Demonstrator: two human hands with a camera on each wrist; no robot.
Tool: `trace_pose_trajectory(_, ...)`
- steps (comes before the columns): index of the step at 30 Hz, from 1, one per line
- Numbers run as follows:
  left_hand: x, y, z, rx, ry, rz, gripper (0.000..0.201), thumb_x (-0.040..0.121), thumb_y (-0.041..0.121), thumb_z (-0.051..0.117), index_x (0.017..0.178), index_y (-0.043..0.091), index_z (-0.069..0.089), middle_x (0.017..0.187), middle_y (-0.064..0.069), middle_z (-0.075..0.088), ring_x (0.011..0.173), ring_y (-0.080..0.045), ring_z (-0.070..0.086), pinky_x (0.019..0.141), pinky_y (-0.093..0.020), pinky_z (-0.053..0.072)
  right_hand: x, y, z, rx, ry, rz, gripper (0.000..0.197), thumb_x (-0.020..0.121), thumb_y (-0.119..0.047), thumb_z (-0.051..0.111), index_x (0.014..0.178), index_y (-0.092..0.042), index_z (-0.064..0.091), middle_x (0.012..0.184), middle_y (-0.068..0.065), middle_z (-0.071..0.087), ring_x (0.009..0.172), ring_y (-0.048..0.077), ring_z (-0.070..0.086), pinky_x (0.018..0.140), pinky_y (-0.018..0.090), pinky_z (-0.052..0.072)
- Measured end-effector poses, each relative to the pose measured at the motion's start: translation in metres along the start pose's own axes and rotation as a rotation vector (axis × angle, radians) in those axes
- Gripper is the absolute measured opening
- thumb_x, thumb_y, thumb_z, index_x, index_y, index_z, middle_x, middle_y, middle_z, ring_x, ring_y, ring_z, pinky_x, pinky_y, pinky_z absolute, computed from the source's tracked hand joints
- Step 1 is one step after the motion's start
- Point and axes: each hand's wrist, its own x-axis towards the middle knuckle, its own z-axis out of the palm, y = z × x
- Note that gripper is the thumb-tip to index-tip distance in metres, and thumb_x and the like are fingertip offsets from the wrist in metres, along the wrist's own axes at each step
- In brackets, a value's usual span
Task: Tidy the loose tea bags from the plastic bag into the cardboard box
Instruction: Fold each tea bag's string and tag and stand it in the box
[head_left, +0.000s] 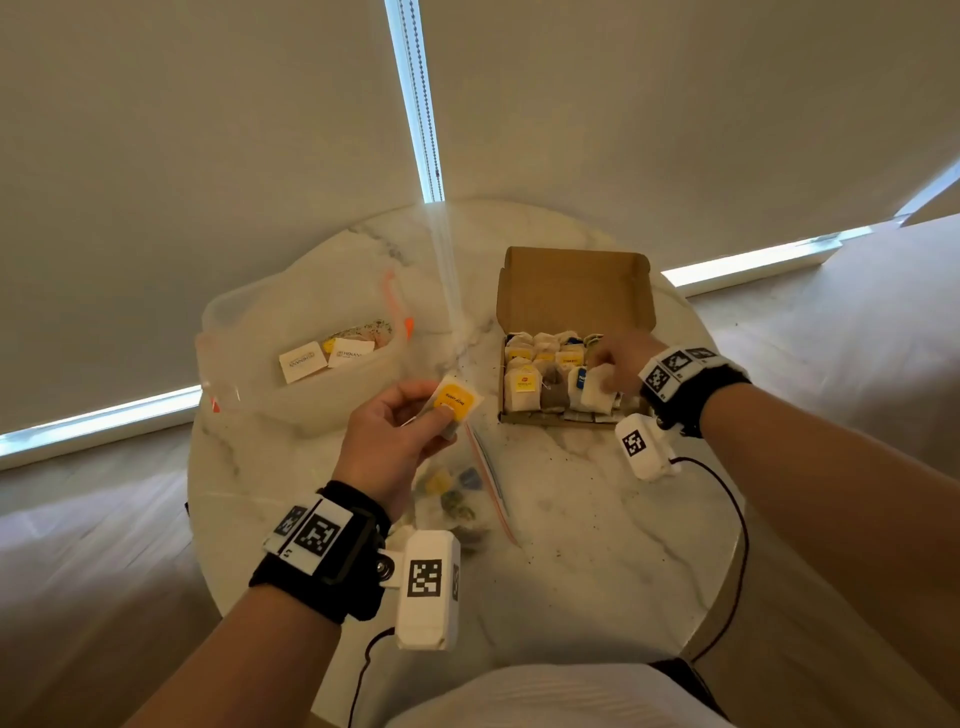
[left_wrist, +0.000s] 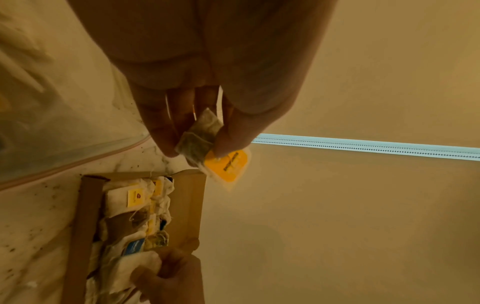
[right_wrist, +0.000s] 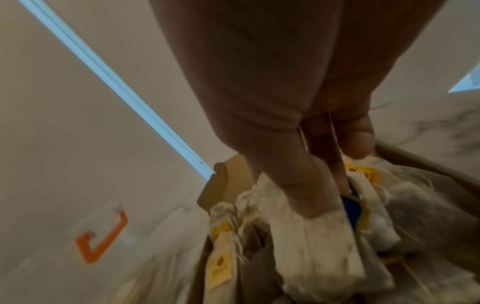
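L hand (head_left: 387, 434) grip pinching yellow-tag tea bag (head_left: 453, 402); R hand (head_left: 621, 358) grip on white tea bag (head_left: 597, 387) in cardboard box (head_left: 571, 280).

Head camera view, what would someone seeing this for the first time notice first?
Probably the open cardboard box at the right rear of the round marble table, packed with rows of tea bags, where the right hand pinches a white tea bag at the front row. Next, the left hand over the table's middle holds up a tea bag with a yellow tag.
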Motion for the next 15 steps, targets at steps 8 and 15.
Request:
trace_pose_trajectory(8, 0.007, -0.003, 0.003, 0.029, 0.005, 0.000, 0.020, 0.088, -0.006, 0.064, 0.100, 0.010, 0.067, 0.087, -0.008, 0.071, 0.075, -0.021, 0.063, 0.077, -0.035, 0.056, 0.027, 0.003, 0.009, -0.120, -0.032, -0.022, 0.039, 0.083, -0.011, 0.074, 0.121, -0.014, 0.063, 0.122, 0.008, 0.063, 0.109, 0.025, 0.060, 0.091, 0.033, 0.051)
trace_pose_trajectory(15, 0.010, -0.006, 0.011, 0.002, -0.017, -0.033, 0.018, 0.087, -0.007, 0.064, 0.103, 0.002, 0.065, 0.095, -0.015, 0.071, 0.086, -0.027, 0.068, 0.074, -0.034, 0.060, 0.018, 0.018, 0.010, 0.205, 0.357, -0.020, 0.010, 0.088, -0.012, 0.068, 0.098, -0.013, 0.068, 0.104, 0.006, 0.068, 0.091, 0.019, 0.060, 0.081, 0.029, 0.048)
